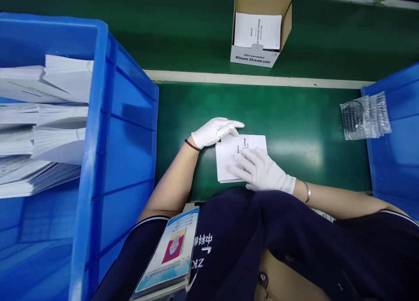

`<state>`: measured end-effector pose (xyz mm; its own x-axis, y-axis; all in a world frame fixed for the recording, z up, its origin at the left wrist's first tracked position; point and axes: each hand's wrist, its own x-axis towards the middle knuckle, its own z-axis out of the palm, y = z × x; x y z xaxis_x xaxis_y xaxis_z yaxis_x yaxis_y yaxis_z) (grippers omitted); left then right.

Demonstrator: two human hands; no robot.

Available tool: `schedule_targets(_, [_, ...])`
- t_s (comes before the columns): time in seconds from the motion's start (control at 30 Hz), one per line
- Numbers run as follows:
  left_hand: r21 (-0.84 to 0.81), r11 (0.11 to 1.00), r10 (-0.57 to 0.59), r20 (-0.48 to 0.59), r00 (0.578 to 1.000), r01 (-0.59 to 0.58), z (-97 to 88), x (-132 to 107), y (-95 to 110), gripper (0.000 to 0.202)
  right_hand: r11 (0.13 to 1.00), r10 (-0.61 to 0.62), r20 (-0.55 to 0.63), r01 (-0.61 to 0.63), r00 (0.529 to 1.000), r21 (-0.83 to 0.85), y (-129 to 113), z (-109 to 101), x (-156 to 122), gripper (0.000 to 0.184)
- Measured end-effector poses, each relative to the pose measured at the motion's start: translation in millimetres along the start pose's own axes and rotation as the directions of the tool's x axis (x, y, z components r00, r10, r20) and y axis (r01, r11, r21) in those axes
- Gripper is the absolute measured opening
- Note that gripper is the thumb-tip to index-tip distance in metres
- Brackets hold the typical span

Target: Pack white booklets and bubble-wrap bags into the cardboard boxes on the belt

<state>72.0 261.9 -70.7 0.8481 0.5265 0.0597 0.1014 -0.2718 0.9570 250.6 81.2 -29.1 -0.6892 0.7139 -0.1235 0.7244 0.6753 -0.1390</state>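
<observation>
A small stack of white printed booklets [225, 161] lies on the green work surface in front of me, its top cover reading "Minute Stream 100". My left hand [218, 131], in a white glove, rests at the stack's upper left edge with fingers stretched out to the right. Across the lower right of the cover lies my right hand [263, 169], also gloved, its fingers spread over the print. Neither hand is closed round the booklets. Part of the cover text is hidden under the right fingers.
An open carton [252, 56] marked "Minute Stream 1000", with a similar booklet inside, stands beyond the pale ledge [262, 79]. A blue crate [129, 118] at left holds stacked papers [59, 139]. Clear bubble-wrap pouches [365, 117] hang over the right blue crate's edge [393, 157].
</observation>
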Motion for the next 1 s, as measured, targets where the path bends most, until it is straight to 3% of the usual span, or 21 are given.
schedule_targets(0.13, [-0.036,0.999,-0.004,-0.010,1.000,0.004,0.5,-0.4,-2.6,0.071,0.999,0.045,-0.082,-0.046,0.996,-0.017,0.7,11.2,10.7,0.072])
schedule_targets(0.3, [-0.117,0.991,-0.077,-0.060,0.995,0.070,-19.1,20.2,-6.1,0.067,0.992,0.098,-0.151,-0.108,0.984,-0.058,48.5,8.0,40.1,0.066])
schedule_targets(0.47, [0.173,0.979,-0.086,-0.127,0.988,0.107,-49.3,63.4,-15.1,0.055,0.983,0.161,-0.215,-0.175,0.963,-0.047,104.8,-4.1,78.6,0.066])
schedule_targets(0.6, [0.328,0.939,-0.065,-0.140,0.988,0.108,-60.4,77.9,-17.0,0.054,0.979,0.203,-0.254,-0.193,0.946,0.063,127.4,-17.5,79.8,0.073])
schedule_targets(0.67, [0.384,0.919,-0.047,-0.131,0.990,0.095,-60.6,75.9,-16.7,0.055,0.913,0.391,-0.309,-0.324,0.867,0.246,138.4,-21.0,68.2,0.067])
schedule_targets(0.77, [0.414,0.905,-0.034,-0.150,0.988,0.094,-58.1,71.6,-17.4,0.056,0.621,0.760,-0.223,-0.583,0.610,0.523,157.4,-18.9,49.5,0.057])
schedule_targets(0.8, [0.408,0.908,-0.033,-0.153,0.988,0.094,-57.2,71.1,-18.1,0.055,0.542,0.811,-0.147,-0.632,0.567,0.553,162.7,-16.9,45.6,0.058])
schedule_targets(0.9, [0.385,0.919,-0.032,-0.153,0.988,0.090,-54.6,72.2,-20.2,0.055,0.469,0.813,0.031,-0.685,0.582,0.558,169.2,-11.2,43.1,0.060])
schedule_targets(1.0, [0.389,0.917,-0.028,-0.170,0.985,0.093,-53.3,73.2,-21.4,0.055,0.419,0.828,0.029,-0.651,0.561,0.633,163.5,-11.6,47.7,0.059])
